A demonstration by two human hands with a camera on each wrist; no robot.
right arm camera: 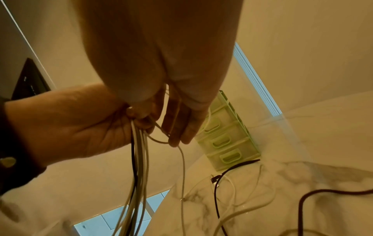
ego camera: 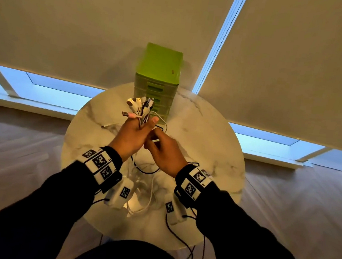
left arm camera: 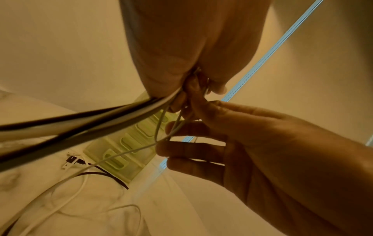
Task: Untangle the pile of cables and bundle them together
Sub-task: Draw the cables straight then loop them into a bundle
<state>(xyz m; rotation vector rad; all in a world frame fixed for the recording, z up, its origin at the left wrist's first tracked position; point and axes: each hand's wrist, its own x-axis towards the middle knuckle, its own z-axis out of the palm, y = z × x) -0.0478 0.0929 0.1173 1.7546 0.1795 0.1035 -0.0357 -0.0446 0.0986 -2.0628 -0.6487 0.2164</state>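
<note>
Over the round marble table [ego camera: 209, 154] my left hand [ego camera: 139, 129] grips a bundle of white and black cables [right arm camera: 139, 159]. Their USB plugs [ego camera: 138, 106] fan upward out of the fist, and the cords hang below it to the tabletop [left arm camera: 84, 123]. My right hand [ego camera: 154, 137] is right beside the left one, almost touching it. Its fingertips [right arm camera: 179, 137] pinch a thin white cable [right arm camera: 182, 167] that loops out of the bundle and trails down to the table. In the left wrist view this cable [left arm camera: 129, 151] runs between the right hand's fingers [left arm camera: 181, 148].
A green drawer unit [ego camera: 157, 79] stands at the table's far side, just behind the plugs. Slack white cable loops [ego camera: 144, 198] and a black cable [right arm camera: 236, 167] lie on the marble below my hands. Wooden floor surrounds the table; blinds cover the windows behind.
</note>
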